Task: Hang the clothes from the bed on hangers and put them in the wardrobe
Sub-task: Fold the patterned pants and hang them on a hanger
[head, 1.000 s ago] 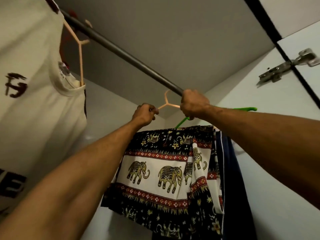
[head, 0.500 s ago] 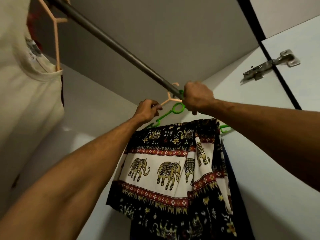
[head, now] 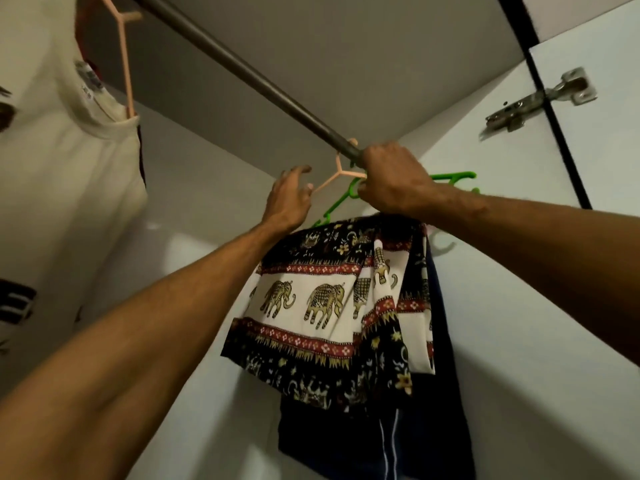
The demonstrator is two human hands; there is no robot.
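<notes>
Elephant-print shorts hang from a green hanger at the right end of the grey wardrobe rail. My right hand is closed around the top of the green hanger just below the rail. A peach hanger sits hooked on the rail beside it. My left hand has its fingers spread, fingertips near the peach hanger's left arm, holding nothing. Dark navy shorts with a white stripe hang behind the printed shorts.
A cream T-shirt on another peach hanger hangs at the rail's left end. The wardrobe's white side wall is close on the right, with a metal door hinge above. The grey wardrobe ceiling is overhead.
My left hand has let go of the peach hanger and opened its fingers. My right hand stays closed on the green hanger, whose right arm has swung up into sight.
</notes>
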